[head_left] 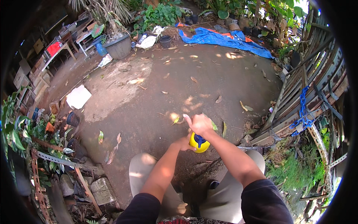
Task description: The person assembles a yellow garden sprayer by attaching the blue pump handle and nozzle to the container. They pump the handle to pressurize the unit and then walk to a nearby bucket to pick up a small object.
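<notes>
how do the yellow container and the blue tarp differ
The yellow container is rounded, while the blue tarp is crumpled. The left hand holds the container's side; the tarp lies untouched on the ground. The container is much smaller than the tarp. Both show blue: the container has a dark blue part.

- Your left sleeve (141,210) and right sleeve (264,204) are dark, ending near the elbows.
- Your left hand (185,143) and right hand (199,124) are bare.
- You wear pale khaki trousers (228,194).
- Your shirt front (179,221) shows red markings.
</notes>
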Motion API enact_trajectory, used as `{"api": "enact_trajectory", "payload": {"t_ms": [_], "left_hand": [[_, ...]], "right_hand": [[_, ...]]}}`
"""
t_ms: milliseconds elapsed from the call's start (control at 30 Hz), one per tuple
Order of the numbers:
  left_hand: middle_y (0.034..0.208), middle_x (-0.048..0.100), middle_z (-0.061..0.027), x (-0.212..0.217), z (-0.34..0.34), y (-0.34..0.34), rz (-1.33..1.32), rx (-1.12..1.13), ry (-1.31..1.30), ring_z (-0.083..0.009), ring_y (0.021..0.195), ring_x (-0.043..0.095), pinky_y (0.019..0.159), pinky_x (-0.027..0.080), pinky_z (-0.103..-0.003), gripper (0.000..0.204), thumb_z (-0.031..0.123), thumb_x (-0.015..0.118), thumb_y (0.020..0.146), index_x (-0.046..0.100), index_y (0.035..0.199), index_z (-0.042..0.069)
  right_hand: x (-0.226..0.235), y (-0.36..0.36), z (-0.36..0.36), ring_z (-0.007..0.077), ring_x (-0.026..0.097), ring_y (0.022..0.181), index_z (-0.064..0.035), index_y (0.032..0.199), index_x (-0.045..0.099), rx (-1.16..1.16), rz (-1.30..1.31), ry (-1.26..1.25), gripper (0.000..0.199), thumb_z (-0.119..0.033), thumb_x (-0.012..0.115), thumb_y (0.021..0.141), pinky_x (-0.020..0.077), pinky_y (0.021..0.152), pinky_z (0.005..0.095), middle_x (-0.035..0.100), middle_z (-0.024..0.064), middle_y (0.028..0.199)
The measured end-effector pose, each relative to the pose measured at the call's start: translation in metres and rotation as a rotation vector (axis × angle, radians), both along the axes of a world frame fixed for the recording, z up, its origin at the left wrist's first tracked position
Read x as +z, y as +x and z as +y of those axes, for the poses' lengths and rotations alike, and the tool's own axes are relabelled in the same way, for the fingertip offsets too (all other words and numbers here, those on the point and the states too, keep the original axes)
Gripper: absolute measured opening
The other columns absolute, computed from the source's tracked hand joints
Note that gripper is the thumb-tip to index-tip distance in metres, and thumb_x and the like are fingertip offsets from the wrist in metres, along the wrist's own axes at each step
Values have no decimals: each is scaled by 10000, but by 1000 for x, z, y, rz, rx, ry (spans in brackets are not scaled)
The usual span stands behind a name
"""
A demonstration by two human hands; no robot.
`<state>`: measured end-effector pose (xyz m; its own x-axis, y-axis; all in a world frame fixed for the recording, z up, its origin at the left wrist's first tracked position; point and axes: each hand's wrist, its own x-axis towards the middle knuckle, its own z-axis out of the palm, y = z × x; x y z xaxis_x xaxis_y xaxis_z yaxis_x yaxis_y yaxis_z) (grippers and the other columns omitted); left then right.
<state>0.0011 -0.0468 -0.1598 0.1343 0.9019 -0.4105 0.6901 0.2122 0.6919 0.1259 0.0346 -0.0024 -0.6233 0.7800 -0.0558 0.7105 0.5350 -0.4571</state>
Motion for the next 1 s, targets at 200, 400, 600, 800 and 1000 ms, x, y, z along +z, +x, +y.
{"api": "enact_trajectory", "payload": {"t_ms": [200,400,600,800,1000], "left_hand": [[1532,450,-280,7,-18,-24,24,37,-62,-389,1414,464,1174,383,-443,1255,369,864,794,-33,1642,144],[1538,454,-258,3,7,-2,75,-30,-99,-383,1425,451,1183,372,-437,1248,390,855,800,-27,1644,131],[1519,471,-270,0,-9,-24,83,-4,-52,-396,1399,477,1165,384,-455,1228,371,849,815,-22,1644,125],[1400,604,-229,-5,-5,-35,245,-32,-94,-388,1323,554,1118,432,-451,822,400,767,876,396,1525,57],[1335,640,-214,71,-9,3,-196,-31,-81,-344,1271,594,1084,451,-433,776,472,778,851,518,1433,29]], "right_hand": [[92,-12,-18,444,722,863,-1,844,771,55,187,-128,829,-686,332,1006,570,799,524,729,256,839],[-8,-7,14,454,716,865,11,767,742,46,-53,-1,891,-727,299,999,568,809,522,706,276,795],[59,-15,-6,450,712,828,2,773,735,25,190,-68,851,-707,323,1002,565,771,515,693,269,755],[-15,-26,-5,417,708,914,-63,930,758,54,87,-50,692,-614,350,1024,546,876,503,727,242,923],[-50,29,93,402,669,998,-96,1049,752,257,-59,-443,665,-596,313,1043,509,960,457,713,203,1110]]}}
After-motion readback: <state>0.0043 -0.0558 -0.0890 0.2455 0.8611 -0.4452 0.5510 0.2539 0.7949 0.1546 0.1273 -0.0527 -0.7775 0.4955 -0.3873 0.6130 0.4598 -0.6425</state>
